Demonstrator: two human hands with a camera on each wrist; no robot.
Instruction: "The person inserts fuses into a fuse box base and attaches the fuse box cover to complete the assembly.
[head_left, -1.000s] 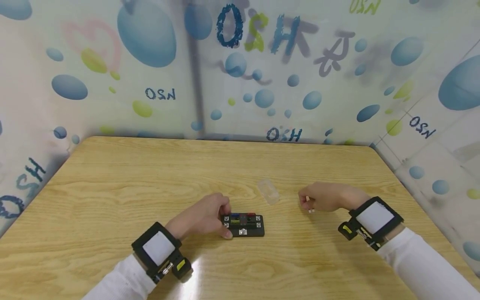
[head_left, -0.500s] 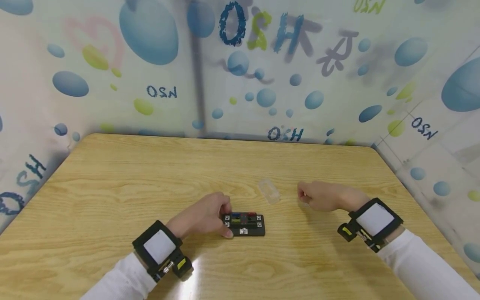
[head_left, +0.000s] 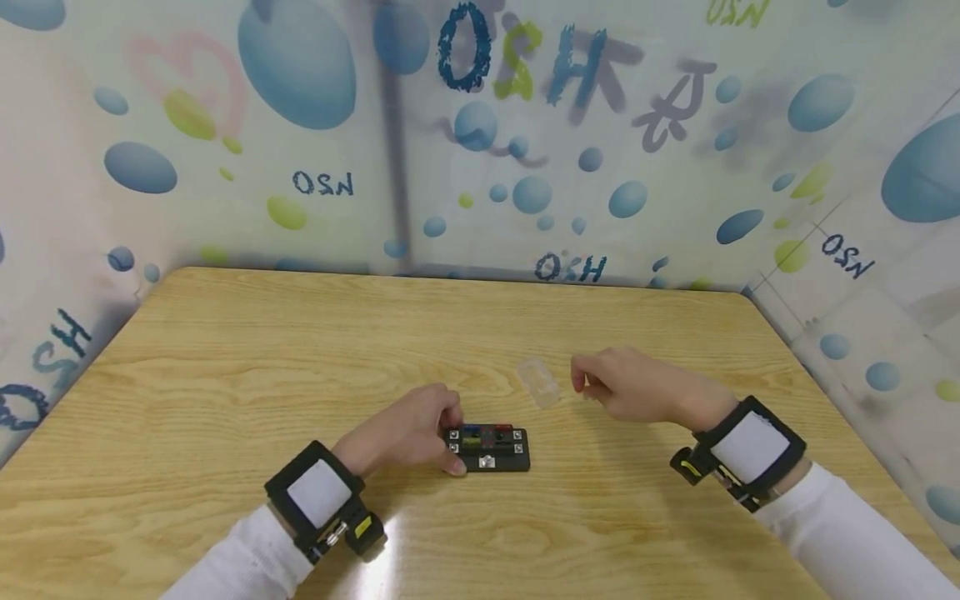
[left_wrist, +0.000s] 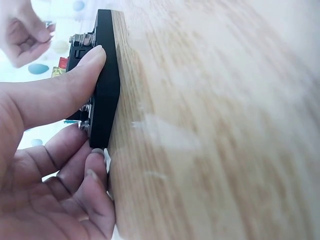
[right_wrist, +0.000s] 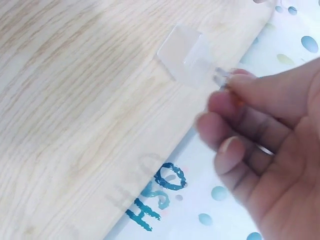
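Observation:
A black fuse block (head_left: 489,450) lies on the wooden table, with blue, yellow and red blade fuses and metal screw terminals on top. My left hand (head_left: 412,429) grips its left end, thumb on the near side and fingers at the end and behind. In the left wrist view, the thumb lies along the base of the fuse block (left_wrist: 106,85). My right hand (head_left: 626,383) is raised over the table, to the right of a clear plastic cover (head_left: 537,382). Between its thumb and index finger it pinches a blade fuse (right_wrist: 221,76), metal prongs and a bit of orange showing; the rest is hidden.
The wooden table (head_left: 300,333) runs back to a wall (head_left: 480,225) printed with blue and green drops. Both wrists carry strapped-on cameras, the left one (head_left: 318,500) low over the table.
My right hand, with the blade fuse, has moved left and slightly away from me, closer to the clear cover. The left hand and the fuse block have stayed put.

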